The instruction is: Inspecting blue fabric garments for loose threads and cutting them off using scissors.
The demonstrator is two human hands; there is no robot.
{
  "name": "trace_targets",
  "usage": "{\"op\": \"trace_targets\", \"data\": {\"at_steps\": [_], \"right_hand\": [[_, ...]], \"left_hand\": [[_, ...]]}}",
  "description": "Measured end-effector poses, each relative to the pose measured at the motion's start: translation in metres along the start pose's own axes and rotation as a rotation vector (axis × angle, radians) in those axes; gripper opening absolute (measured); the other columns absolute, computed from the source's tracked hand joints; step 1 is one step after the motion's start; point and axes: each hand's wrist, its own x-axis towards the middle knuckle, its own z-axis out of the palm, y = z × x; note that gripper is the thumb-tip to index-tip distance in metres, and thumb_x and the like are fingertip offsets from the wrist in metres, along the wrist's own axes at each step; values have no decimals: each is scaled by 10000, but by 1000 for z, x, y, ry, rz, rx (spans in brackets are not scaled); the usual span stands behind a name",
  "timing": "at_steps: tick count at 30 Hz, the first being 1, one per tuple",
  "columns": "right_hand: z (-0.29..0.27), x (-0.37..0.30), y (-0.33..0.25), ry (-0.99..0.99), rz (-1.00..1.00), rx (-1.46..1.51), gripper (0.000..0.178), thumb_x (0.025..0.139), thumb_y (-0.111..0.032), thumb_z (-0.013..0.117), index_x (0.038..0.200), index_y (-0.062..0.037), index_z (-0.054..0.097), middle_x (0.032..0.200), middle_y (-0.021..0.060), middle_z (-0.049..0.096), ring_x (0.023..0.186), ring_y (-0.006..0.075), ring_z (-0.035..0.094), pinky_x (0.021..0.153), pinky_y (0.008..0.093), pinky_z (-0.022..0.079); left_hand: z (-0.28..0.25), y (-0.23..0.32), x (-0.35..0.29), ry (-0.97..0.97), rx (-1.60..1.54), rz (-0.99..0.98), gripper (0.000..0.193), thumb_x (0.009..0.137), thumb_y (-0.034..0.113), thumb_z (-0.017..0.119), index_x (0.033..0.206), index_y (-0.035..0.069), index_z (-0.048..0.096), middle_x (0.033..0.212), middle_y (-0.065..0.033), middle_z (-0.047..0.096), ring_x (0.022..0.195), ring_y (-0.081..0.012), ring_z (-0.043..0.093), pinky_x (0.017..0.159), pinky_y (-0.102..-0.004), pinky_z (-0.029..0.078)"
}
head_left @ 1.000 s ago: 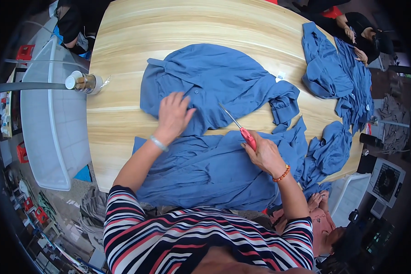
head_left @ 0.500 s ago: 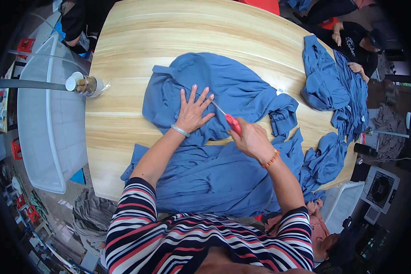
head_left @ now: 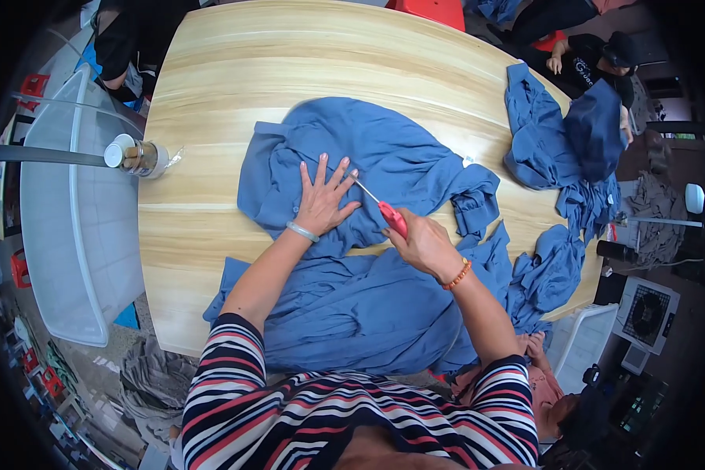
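A blue long-sleeved garment (head_left: 399, 149) lies spread and creased on the wooden table (head_left: 227, 63). My left hand (head_left: 323, 202) rests flat on it, fingers spread, holding nothing. My right hand (head_left: 428, 249) is closed around the red handle of a slim tool (head_left: 392, 218) with a thin metal shaft. The shaft points up and left, its tip beside the left index finger at the cloth. Whether the tip touches the cloth I cannot tell. Another blue garment (head_left: 360, 313) lies under my forearms along the near edge.
More blue garments (head_left: 536, 129) are at the right, where a co-worker in black (head_left: 583, 66) handles one. A crumpled blue piece (head_left: 552, 270) lies nearer. At the left edge stand a jar (head_left: 142, 157) and a large translucent bin (head_left: 78, 211). Another person's hand (head_left: 534, 345) shows lower right.
The whole view has shifted slightly. At the right, the co-worker has lifted a dark blue garment. My left hand stays spread on the cloth; my right still grips the tool, with little movement.
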Motion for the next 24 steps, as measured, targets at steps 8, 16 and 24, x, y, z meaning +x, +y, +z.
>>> {"op": "trace_targets", "data": {"at_steps": [8,16,24], "right_hand": [[5,-19,1,76,31,105,332,885,-306,597,1074,-36,554,743,236,629,748,433,615,669,487,471],[16,-29,-9,40,-17,-29,296,868,-284,605,1049,-55,555,730,216,639,734,400,638,668,480,493],[20,-106,34,173,229,169,302,894,-306,571,1049,-48,545,809,225,656,801,400,648,701,488,498]], "left_hand": [[-17,-42,6,142,58,-77,638,822,420,653,1347,100,484,1443,-118,410,1357,-344,314,1100,-560,189],[-23,-45,11,79,81,-35,654,790,474,666,1324,127,517,1426,-129,427,1317,-346,365,1056,-542,241],[-33,-73,-11,-28,27,55,1090,521,526,828,1396,66,370,1320,-147,446,1269,-374,363,1041,-514,256]]}}
